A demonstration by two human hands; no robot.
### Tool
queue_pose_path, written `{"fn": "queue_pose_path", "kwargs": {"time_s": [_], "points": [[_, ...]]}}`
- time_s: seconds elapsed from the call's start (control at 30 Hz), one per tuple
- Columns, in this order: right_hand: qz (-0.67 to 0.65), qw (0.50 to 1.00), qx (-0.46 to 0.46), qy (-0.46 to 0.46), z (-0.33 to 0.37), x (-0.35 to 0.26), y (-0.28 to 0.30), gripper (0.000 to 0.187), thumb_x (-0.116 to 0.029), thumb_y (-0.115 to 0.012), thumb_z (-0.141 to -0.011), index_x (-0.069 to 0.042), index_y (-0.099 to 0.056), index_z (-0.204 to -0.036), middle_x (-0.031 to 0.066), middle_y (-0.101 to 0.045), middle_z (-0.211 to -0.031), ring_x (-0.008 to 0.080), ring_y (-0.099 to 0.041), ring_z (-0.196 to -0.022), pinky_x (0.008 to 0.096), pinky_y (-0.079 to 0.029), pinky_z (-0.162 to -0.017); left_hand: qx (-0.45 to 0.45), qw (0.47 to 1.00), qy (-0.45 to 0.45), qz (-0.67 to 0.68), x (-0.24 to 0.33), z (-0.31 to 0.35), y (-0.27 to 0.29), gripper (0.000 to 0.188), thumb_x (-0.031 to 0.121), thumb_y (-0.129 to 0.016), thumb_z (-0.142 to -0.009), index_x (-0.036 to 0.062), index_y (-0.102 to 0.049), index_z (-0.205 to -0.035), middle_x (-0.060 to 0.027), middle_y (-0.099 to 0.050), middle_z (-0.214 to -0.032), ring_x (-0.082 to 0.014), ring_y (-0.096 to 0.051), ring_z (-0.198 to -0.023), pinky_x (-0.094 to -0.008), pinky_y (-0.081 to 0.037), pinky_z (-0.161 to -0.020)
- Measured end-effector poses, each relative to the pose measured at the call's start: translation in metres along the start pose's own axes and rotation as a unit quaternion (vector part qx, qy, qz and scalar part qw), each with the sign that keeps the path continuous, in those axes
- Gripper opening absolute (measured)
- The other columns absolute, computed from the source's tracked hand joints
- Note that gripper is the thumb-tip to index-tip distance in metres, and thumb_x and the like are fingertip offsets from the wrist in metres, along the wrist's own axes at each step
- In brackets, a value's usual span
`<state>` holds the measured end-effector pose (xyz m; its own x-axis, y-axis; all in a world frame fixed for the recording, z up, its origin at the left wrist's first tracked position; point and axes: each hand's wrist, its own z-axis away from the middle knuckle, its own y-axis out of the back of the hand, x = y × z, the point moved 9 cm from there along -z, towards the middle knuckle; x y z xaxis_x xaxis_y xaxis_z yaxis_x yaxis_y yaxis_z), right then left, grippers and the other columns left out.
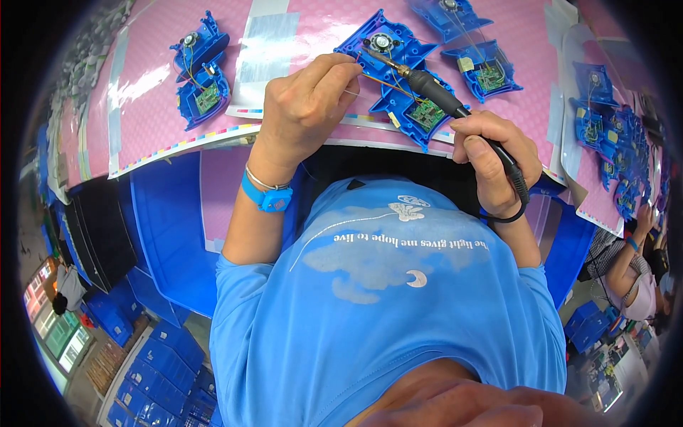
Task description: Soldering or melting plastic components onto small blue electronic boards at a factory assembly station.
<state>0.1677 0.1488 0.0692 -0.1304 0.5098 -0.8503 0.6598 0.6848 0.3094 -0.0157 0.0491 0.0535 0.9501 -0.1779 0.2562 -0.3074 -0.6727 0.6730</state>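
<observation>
1. The right hand is grasping the soldering iron.
2. The left hand is pinching a thin wire.
3. The blue casing lies below the iron's tip, mostly just right of the left fingertips.

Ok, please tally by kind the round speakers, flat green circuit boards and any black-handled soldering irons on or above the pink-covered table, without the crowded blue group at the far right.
Round speakers: 3
Flat green circuit boards: 3
Black-handled soldering iron, in the right hand: 1
Total: 7
</observation>
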Motion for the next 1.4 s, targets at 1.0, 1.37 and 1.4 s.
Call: {"fn": "queue_pose_path", "kwargs": {"time_s": [1.0,1.37,1.4], "points": [[-0.001,0.999,0.038,0.024,0.006,0.004,0.016,0.018,-0.009,-0.067,-0.085,0.002,-0.075,-0.097,0.011,-0.072,-0.073,0.0173,-0.068,-0.06,0.0294,-0.051,-0.057,-0.034,0.997,-0.071,-0.023,0.015,-0.014,-0.009,0.025,0.008,-0.078,-0.076,0.007,-0.071,-0.1,-0.0055,-0.073,-0.098,-0.0202,-0.074,-0.078,-0.0288,-0.057,-0.059],[0.002,0.999,0.045,0.006,0.005,0.005,0.016,0.018,-0.007,-0.066,-0.085,0.003,-0.074,-0.097,0.0122,-0.072,-0.075,0.0173,-0.068,-0.06,0.0285,-0.051,-0.058,-0.047,0.997,-0.055,-0.013,0.011,-0.013,-0.012,0.029,0.009,-0.081,-0.074,0.0069,-0.071,-0.101,-0.0066,-0.073,-0.099,-0.0215,-0.074,-0.079,-0.0301,-0.058,-0.059],[0.002,0.999,0.045,0.006,0.005,0.005,0.017,0.018,-0.007,-0.066,-0.085,0.003,-0.074,-0.097,0.0122,-0.072,-0.075,0.0173,-0.068,-0.06,0.0285,-0.051,-0.058,-0.045,0.997,-0.054,-0.011,0.011,-0.013,-0.012,0.029,0.008,-0.081,-0.074,0.0068,-0.071,-0.101,-0.0067,-0.073,-0.099,-0.0216,-0.074,-0.079,-0.0302,-0.058,-0.059]]}}
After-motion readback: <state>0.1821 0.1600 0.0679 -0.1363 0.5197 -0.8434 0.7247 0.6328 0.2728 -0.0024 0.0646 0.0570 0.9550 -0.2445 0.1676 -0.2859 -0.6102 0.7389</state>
